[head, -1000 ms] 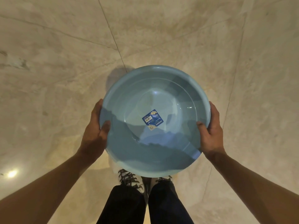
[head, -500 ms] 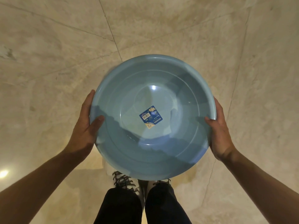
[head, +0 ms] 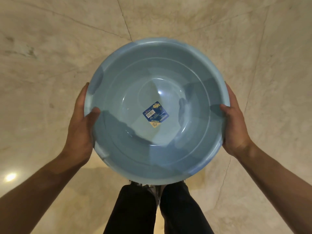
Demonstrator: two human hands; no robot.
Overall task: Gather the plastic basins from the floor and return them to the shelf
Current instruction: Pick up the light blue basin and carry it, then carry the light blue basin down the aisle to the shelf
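Marble floor (head: pixel 42 81) filled the frame's left side; my left hand (head: pixel 79 127) gripped the rim of the blue basin (head: pixel 135 157) at frame centre, label (head: pixel 155 114) inside, and my right hand (head: pixel 235 125) gripped the opposite rim.

The blue basin (head: pixel 157 112) has risen closer to the camera, now hiding the shoes below.

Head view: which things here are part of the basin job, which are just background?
Job:
- blue plastic basin, held level above the floor
- left hand, gripping its left rim
- right hand, gripping its right rim

Background:
- price sticker inside the basin
- marble floor
- person's dark trousers
- shelf: not in view
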